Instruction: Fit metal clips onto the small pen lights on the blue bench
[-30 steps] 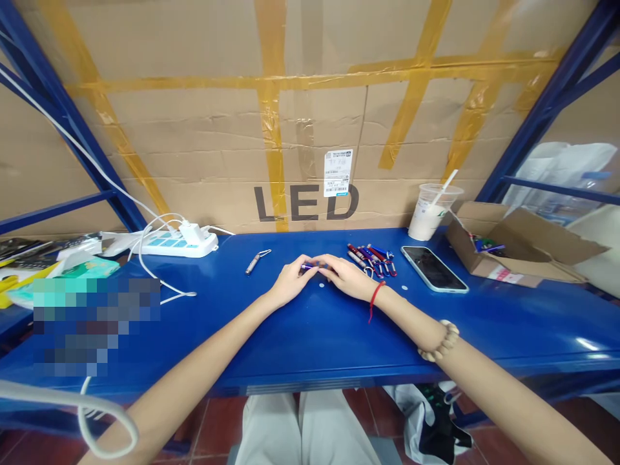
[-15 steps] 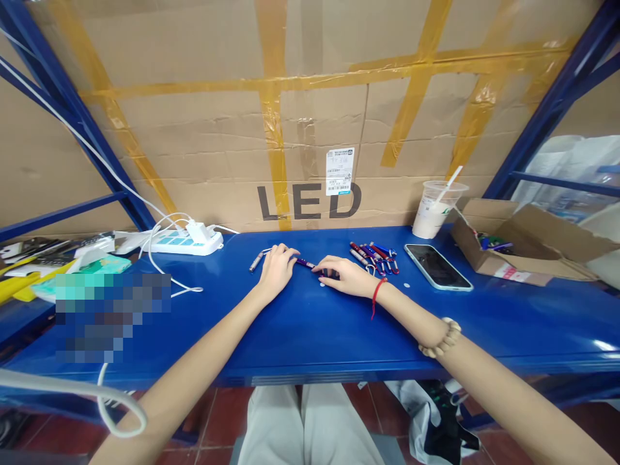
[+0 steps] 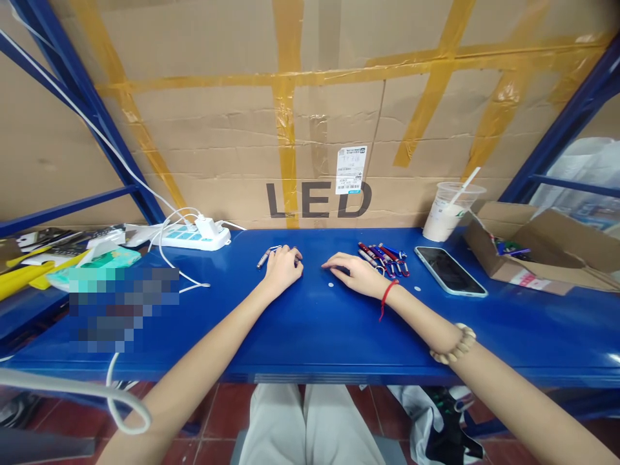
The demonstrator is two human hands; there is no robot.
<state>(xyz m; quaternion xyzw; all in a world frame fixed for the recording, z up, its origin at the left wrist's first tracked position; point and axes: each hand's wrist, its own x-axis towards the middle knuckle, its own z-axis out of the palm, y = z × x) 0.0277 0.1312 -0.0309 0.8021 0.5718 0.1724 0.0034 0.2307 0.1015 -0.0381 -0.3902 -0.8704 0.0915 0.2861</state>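
My left hand (image 3: 283,267) rests on the blue table with its fingers curled inward. Whatever lies in its grip is mostly hidden; only a dark bit shows by the fingertips. Just beyond its knuckles lies a slim silver pen-shaped metal piece (image 3: 264,259), partly covered by the hand. My right hand (image 3: 357,274) is palm down with its fingers stretched out toward the left, holding nothing visible. Close behind it sits a pile of red, blue and silver pen-shaped pieces with carabiner clips (image 3: 385,258). A small white round spot (image 3: 330,285) is on the table between the hands.
A phone (image 3: 450,271), a drink cup with a straw (image 3: 448,216) and an open cardboard box (image 3: 527,265) stand on the right. On the left are a white power strip (image 3: 196,241) with cables and a teal packet (image 3: 104,266). A large cardboard sheet (image 3: 217,148) closes off the back.
The purple pen-shaped piece between my hands is out of sight. My right hand has let go of it, its fingers now straighter, and my left hand has curled. The view has shifted slightly.
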